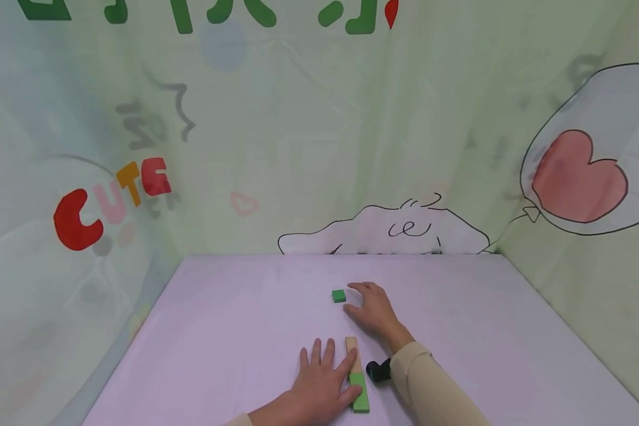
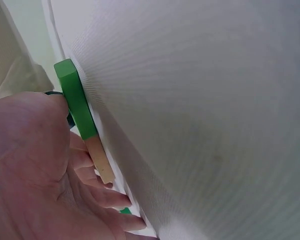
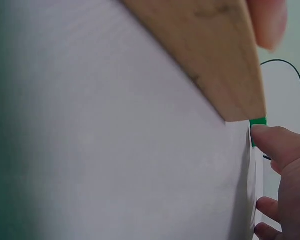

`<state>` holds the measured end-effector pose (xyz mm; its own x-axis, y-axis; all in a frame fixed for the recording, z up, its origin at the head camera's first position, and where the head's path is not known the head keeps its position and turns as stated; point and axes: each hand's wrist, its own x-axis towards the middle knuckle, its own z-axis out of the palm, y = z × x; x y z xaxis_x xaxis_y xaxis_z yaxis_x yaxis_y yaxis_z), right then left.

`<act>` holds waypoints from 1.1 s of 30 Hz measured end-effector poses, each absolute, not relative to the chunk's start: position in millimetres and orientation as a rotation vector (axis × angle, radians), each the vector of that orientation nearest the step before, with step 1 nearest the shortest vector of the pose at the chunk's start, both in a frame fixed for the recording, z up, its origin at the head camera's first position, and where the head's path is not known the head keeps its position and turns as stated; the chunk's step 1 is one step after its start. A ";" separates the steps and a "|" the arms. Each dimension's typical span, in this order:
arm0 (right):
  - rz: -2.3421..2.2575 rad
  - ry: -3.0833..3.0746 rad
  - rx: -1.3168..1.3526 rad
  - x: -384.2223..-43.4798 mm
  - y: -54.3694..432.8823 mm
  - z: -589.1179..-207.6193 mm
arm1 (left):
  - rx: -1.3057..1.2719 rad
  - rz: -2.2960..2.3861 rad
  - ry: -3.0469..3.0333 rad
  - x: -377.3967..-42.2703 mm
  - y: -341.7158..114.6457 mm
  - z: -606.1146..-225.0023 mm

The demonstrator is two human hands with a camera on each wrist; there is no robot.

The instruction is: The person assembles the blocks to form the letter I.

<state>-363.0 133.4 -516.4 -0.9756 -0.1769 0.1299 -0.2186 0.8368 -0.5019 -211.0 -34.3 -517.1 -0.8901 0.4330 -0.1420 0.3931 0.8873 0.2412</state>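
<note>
A long green block (image 1: 359, 393) and a plain wooden block (image 1: 352, 349) lie end to end near the front of the table. My left hand (image 1: 319, 384) lies beside them with fingers spread straight, its index finger on the wooden block and its thumb on the green one. Farther back is a small square green block (image 1: 338, 296). My right hand (image 1: 374, 309) is just to its right, thumb and fingers apart, with a gap to the block in the head view. The right wrist view shows the wooden block (image 3: 210, 55) up close, with the right thumb (image 3: 272, 137) overlapping the small green block.
A lilac cloth covers the table (image 1: 234, 319). Beside the right sleeve (image 1: 431, 378) sits a black rounded object (image 1: 378, 371). Printed curtains (image 1: 309, 148) surround the back and sides. A thin dark cable (image 3: 295, 70) hangs in the right wrist view.
</note>
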 end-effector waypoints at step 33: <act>0.747 -2.900 0.324 -374.3 127.0 -523.5 | 0.634 0.297 2.896 -207.1 -32.6 -515.0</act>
